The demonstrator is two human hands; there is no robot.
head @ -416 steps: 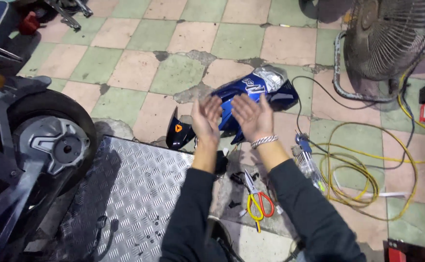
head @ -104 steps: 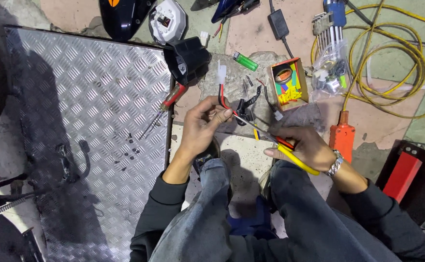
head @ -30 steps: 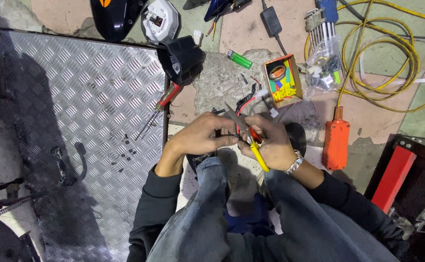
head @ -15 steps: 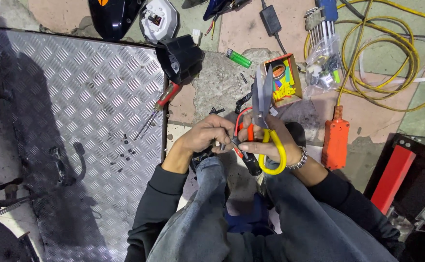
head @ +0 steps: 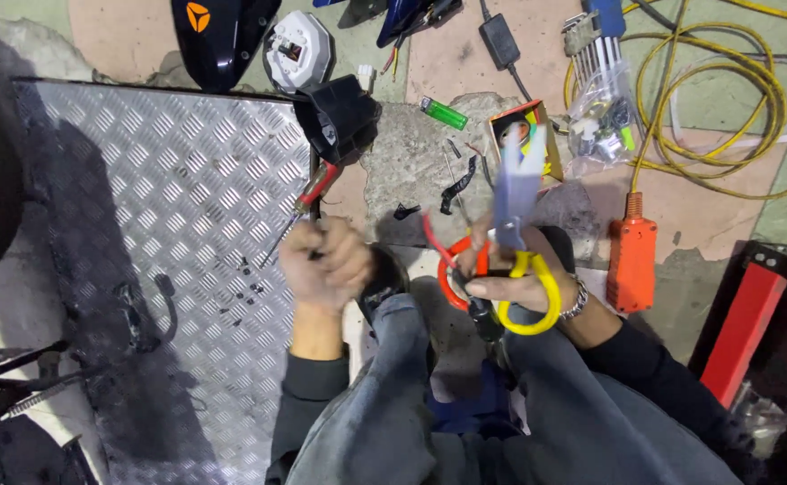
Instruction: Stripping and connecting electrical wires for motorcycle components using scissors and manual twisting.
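My right hand [head: 524, 289] holds a pair of scissors [head: 512, 207] with one red and one yellow loop. The blurred blades point up and away from me, over my knees. My left hand [head: 326, 262] is a closed fist at the edge of the metal tread plate [head: 160, 180]. Its fingers curl over the shaft of a red-handled screwdriver [head: 322, 182] that lies there. A dark bit shows between the fingers. The two hands are about a hand's width apart.
A black plastic housing [head: 340, 117], a green lighter [head: 444, 113], a small colourful box [head: 526, 126], a bag of tools [head: 598, 99], an orange plug block [head: 632, 260] and coiled yellow cable [head: 726, 117] lie on the floor ahead. A red-edged case [head: 746, 332] stands at the right. Small screws dot the plate.
My left hand has left the wires and swung left onto the screwdriver. My right hand has raised the scissors, blades now upright.
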